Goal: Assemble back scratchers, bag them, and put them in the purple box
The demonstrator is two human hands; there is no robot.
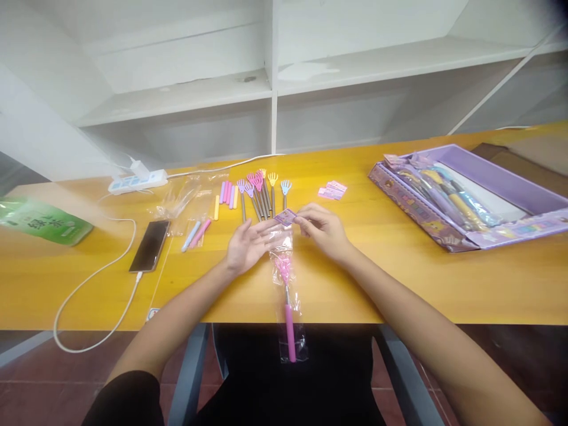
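A small purple printed card (pixel 284 216) is pinched between the thumb and fingers of my right hand (pixel 323 229). My left hand (pixel 249 247) is turned palm up, its fingers stretched out toward the card and lying along the top end of a clear plastic bag (pixel 281 240). Whether those fingertips are inside the bag or behind it, I cannot tell. Inside the bag is a pink back scratcher (pixel 289 325) with its claw end toward my hands. Its handle reaches past the table's front edge. Other claw heads with metal rods (pixel 258 192) lie beyond my hands.
Coloured handle sleeves (pixel 228 194) and clear bags (pixel 180 201) are left of the rods. More cards (pixel 332 190) lie to the right. A purple box (pixel 448 231) holds bagged scratchers. A phone (pixel 149 245) with cable, a power strip (pixel 138 181) and a green bottle (pixel 47 222) occupy the left.
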